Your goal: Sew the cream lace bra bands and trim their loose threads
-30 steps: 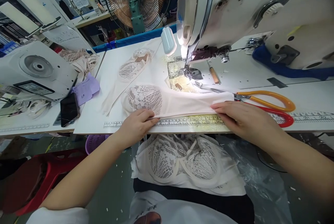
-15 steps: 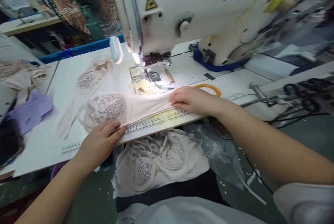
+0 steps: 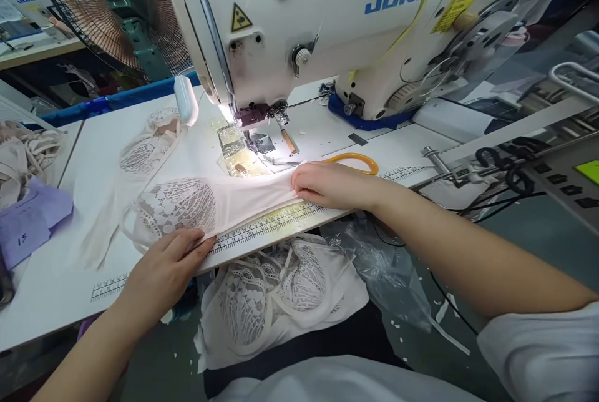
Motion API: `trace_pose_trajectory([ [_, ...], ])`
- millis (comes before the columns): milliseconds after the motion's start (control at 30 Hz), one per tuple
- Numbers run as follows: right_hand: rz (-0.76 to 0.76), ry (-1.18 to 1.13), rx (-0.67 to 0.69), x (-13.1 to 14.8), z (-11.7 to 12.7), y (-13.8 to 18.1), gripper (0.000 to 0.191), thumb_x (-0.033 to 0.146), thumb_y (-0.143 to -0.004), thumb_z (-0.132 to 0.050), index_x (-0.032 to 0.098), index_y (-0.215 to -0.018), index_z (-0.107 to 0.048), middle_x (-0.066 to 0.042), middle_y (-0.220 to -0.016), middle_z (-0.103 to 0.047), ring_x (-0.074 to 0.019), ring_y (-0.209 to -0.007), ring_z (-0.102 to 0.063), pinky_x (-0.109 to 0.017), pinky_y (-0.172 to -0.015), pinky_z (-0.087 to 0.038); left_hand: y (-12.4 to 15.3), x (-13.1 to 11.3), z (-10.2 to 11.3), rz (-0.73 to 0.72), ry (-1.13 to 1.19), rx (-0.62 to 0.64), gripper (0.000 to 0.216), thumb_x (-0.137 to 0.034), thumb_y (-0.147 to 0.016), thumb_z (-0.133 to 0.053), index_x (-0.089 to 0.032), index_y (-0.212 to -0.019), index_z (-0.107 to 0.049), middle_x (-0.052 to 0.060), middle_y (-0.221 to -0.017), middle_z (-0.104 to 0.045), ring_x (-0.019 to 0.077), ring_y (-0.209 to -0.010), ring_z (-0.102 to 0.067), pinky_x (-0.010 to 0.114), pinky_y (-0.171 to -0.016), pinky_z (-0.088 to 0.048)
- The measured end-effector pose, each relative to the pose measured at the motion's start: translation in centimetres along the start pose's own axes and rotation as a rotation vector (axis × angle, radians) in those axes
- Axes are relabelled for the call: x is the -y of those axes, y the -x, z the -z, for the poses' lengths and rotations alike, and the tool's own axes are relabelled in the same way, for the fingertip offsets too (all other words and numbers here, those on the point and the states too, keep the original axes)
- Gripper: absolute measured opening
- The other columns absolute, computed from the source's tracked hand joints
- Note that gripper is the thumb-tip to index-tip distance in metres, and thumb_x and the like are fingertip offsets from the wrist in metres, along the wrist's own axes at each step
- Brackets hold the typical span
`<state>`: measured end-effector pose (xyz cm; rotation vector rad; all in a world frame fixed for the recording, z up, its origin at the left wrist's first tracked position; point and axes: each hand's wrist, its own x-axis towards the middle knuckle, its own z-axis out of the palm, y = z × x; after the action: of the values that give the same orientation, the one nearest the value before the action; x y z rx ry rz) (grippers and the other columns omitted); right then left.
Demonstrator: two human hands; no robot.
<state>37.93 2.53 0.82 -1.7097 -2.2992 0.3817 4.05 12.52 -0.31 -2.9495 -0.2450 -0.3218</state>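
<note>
- Head view: left hand (image 3: 161,268) and right hand (image 3: 327,183), fingers flat, press lace garment (image 3: 210,202) beside ruler (image 3: 262,227).
- Keep the fabric edge taut and parallel (avoid stretching lace).

free: bare table (image 3: 93,158) left | blocked: sewing machine (image 3: 304,21) behind, scissors (image 3: 358,161) right, fan (image 3: 107,9) far left

surface: white worktop (image 3: 79,158), ruler strip printed along front edge
machine: white JUKI sewing machine (image 3: 327,21), lamp lit at needle
fan: caged pedestal fan (image 3: 107,9), behind at left
floor: grey-green (image 3: 173,358), scattered w/ white scraps
far bench: seen upper left, dim
</note>
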Motion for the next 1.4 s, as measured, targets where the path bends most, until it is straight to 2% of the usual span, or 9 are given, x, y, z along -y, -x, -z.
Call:
trace_pose_trajectory([
  [133,-0.021,0.028,-0.077,0.0,-0.5,-0.2,0.014,0.01,-0.081,-0.046,0.019,-0.075,-0.054,-0.005,-0.078,-0.059,-0.0188,-0.074,-0.053,-0.028,-0.063,-0.041,0.0,-0.1,0.1,0.006,-0.009,-0.008,0.041,-0.006,-0.085,-0.035,-0.021,-0.113,-0.061,0.011,-0.105,-0.064,0.0277,-0.095,-0.061,0.04,-0.076,-0.055],
  [300,0.052,0.002,-0.128,0.0,-1.2,0.0,0.019,0.008,-0.079,-0.044,0.019,-0.073,-0.057,-0.006,-0.09,-0.063,-0.0206,-0.084,-0.056,-0.031,-0.07,-0.044,-0.2,-0.6,0.4,0.009,-0.036,0.047,0.039,-0.001,-0.084,-0.036,-0.014,-0.11,-0.061,0.015,-0.105,-0.062,0.027,-0.096,-0.059,0.041,-0.08,-0.053],
  [467,0.075,0.0,-0.219,-0.3,-2.5,0.1,0.019,0.03,-0.087,-0.047,0.021,-0.081,-0.062,-0.009,-0.091,-0.06,-0.0237,-0.083,-0.056,-0.037,-0.07,-0.047,0.0,-1.0,0.6,0.059,0.005,0.091,0.032,-0.007,-0.088,-0.041,-0.015,-0.112,-0.06,0.014,-0.107,-0.059,0.0255,-0.1,-0.056,0.039,-0.084,-0.05],
  [633,0.088,-0.028,-0.237,-0.9,-3.5,0.0,0.022,0.036,-0.086,-0.047,0.024,-0.074,-0.062,-0.007,-0.092,-0.058,-0.0235,-0.083,-0.057,-0.036,-0.066,-0.049,0.2,-0.9,0.8,0.096,0.039,0.1,0.032,-0.008,-0.09,-0.038,-0.017,-0.112,-0.06,0.011,-0.106,-0.059,0.0234,-0.098,-0.055,0.036,-0.083,-0.049],
  [800,0.061,-0.049,-0.185,-0.7,-3.1,0.1,0.024,0.038,-0.085,-0.047,0.024,-0.071,-0.061,-0.007,-0.093,-0.057,-0.023,-0.082,-0.057,-0.034,-0.061,-0.048,0.1,-0.7,0.9,0.099,0.054,0.12,0.031,-0.01,-0.091,-0.038,-0.017,-0.113,-0.059,0.011,-0.107,-0.059,0.0233,-0.099,-0.054,0.036,-0.084,-0.048],
  [1000,0.037,-0.059,-0.106,-0.4,-2.4,0.1,0.024,0.037,-0.085,-0.048,0.023,-0.071,-0.061,-0.007,-0.094,-0.056,-0.0237,-0.084,-0.055,-0.036,-0.066,-0.046,-0.1,-0.8,1.1,0.071,0.049,0.147,0.031,-0.009,-0.091,-0.038,-0.014,-0.115,-0.057,0.011,-0.106,-0.059,0.0239,-0.098,-0.053,0.037,-0.083,-0.049],
  [1133,0.017,-0.088,-0.064,-0.5,-2.1,0.2,0.025,0.038,-0.085,-0.048,0.023,-0.07,-0.062,-0.008,-0.096,-0.056,-0.0242,-0.085,-0.055,-0.035,-0.064,-0.046,-0.1,-0.8,1.2,0.048,0.03,0.151,0.032,-0.008,-0.091,-0.038,-0.013,-0.117,-0.056,0.012,-0.106,-0.059,0.0243,-0.099,-0.053,0.037,-0.082,-0.049],
  [1400,-0.002,-0.113,0.03,-0.2,-1.1,-0.1,0.02,0.03,-0.082,-0.049,0.023,-0.069,-0.063,-0.007,-0.098,-0.058,-0.0235,-0.087,-0.055,-0.034,-0.067,-0.044,0.1,-0.6,1.1,0.021,-0.017,0.149,0.035,-0.005,-0.088,-0.039,-0.013,-0.118,-0.056,0.011,-0.109,-0.058,0.0246,-0.102,-0.053,0.037,-0.086,-0.049],
])
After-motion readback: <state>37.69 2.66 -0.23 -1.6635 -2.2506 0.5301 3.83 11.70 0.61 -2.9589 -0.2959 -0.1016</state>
